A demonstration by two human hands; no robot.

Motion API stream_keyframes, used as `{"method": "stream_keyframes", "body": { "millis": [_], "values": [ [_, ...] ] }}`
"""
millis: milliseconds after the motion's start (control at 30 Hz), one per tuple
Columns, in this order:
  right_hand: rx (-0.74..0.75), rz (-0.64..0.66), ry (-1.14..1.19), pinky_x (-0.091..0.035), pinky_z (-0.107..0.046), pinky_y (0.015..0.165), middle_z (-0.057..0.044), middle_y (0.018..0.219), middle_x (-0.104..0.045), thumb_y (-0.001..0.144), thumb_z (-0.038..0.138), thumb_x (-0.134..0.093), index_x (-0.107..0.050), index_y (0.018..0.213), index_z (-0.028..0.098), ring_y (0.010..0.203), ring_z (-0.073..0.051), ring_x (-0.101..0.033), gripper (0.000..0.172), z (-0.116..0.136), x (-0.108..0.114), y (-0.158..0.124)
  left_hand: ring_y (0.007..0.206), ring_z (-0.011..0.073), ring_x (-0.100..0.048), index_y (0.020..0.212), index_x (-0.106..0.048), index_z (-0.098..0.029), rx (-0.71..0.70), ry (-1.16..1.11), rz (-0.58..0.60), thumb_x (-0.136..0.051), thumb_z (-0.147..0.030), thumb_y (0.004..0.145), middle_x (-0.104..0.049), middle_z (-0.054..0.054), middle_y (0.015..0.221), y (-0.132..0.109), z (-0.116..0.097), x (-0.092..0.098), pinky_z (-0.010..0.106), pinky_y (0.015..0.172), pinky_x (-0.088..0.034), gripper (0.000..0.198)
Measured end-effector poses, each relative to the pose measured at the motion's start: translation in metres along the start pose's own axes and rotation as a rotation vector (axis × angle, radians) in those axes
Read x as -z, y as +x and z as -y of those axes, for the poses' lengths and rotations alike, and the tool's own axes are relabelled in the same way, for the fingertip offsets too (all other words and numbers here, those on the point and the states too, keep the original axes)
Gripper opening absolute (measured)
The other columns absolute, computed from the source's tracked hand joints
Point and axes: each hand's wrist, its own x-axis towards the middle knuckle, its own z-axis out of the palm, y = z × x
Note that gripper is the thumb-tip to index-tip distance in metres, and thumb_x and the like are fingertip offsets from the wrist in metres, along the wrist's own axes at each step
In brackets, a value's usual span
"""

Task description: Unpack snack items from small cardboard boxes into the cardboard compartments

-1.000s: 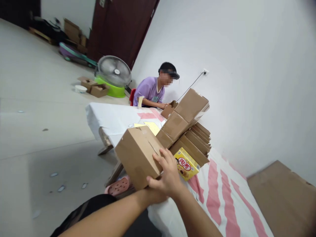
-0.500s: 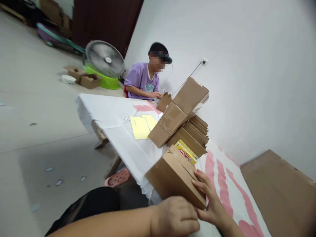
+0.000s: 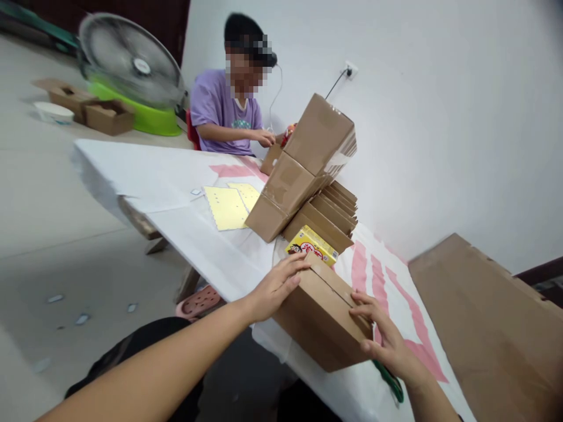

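Note:
A closed brown cardboard box (image 3: 328, 319) lies at the near edge of the table, a narrow slit running along its top. My left hand (image 3: 279, 287) holds its left far corner, fingers stretched over the top edge and palm against the side. At the right end, my right hand (image 3: 382, 337) grips the box with fingers on top and thumb low on the end. Just beyond it sits a yellow printed carton (image 3: 313, 245). Part of a dark green object (image 3: 391, 381) shows beneath my right wrist.
Tall brown cartons (image 3: 303, 170) and a row of folded cardboard (image 3: 332, 208) stand farther back. Yellow sheets (image 3: 224, 206) lie on the white tablecloth (image 3: 176, 214). Across the table sits a person in purple (image 3: 224, 111), hands at a small box. A large cardboard sheet (image 3: 479, 316) leans right; a fan (image 3: 141, 67) stands left.
My left hand has gone from a curled position near the box's right end to its left far corner. My right hand remains at the right end. The view has shifted and come closer.

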Motion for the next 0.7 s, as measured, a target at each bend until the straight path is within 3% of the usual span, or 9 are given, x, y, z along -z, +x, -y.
{"method": "stream_keyframes", "body": {
  "millis": [167,267,400,567,700],
  "values": [
    [0.078,-0.147,-0.354,-0.029,-0.054,0.108,-0.012,0.144,-0.039,0.077,0.051,-0.064,-0.042,0.137,0.026,0.134,-0.034,-0.032,0.069,0.024,-0.016,0.014,0.137,0.0250,-0.029,0.127,-0.052,-0.023,0.020,-0.085,-0.018,-0.030,-0.052,0.092,-0.037,0.006,0.146,-0.001,-0.001,-0.006,0.042,0.114,-0.021,0.050],
    [0.142,-0.082,-0.472,-0.027,-0.053,0.110,-0.009,0.149,-0.033,0.076,0.055,-0.063,-0.025,0.146,0.028,0.136,-0.034,-0.030,0.084,0.030,-0.027,0.022,0.137,0.0251,-0.028,0.131,-0.048,-0.023,-0.005,-0.094,-0.016,-0.030,-0.051,0.093,-0.036,0.006,0.147,0.000,0.000,-0.006,0.042,0.115,-0.020,0.051],
    [0.163,-0.017,-0.520,-0.032,-0.051,0.107,-0.010,0.150,-0.030,0.080,0.055,-0.059,-0.019,0.148,0.026,0.136,-0.033,-0.032,0.084,0.029,-0.031,0.025,0.139,0.0254,-0.024,0.140,-0.037,-0.024,-0.036,-0.102,0.002,-0.031,-0.049,0.093,-0.031,0.006,0.150,0.002,0.004,-0.005,0.044,0.116,-0.016,0.054],
    [0.182,-0.029,-0.564,-0.034,-0.054,0.105,-0.012,0.151,-0.028,0.080,0.058,-0.057,-0.017,0.148,0.024,0.136,-0.034,-0.030,0.086,0.026,-0.032,0.022,0.138,0.0269,-0.026,0.131,-0.049,-0.023,-0.033,-0.124,0.038,-0.032,-0.052,0.093,-0.028,0.006,0.152,0.002,0.006,-0.006,0.045,0.115,-0.018,0.051],
    [0.195,-0.045,-0.576,-0.036,-0.052,0.105,-0.010,0.151,-0.029,0.080,0.057,-0.057,-0.016,0.148,0.024,0.136,-0.033,-0.030,0.085,0.025,-0.034,0.021,0.137,0.0283,-0.028,0.131,-0.049,-0.023,-0.053,-0.142,0.014,-0.032,-0.060,0.090,-0.028,0.007,0.151,0.002,0.007,-0.008,0.046,0.114,-0.019,0.057]
  ]
}}
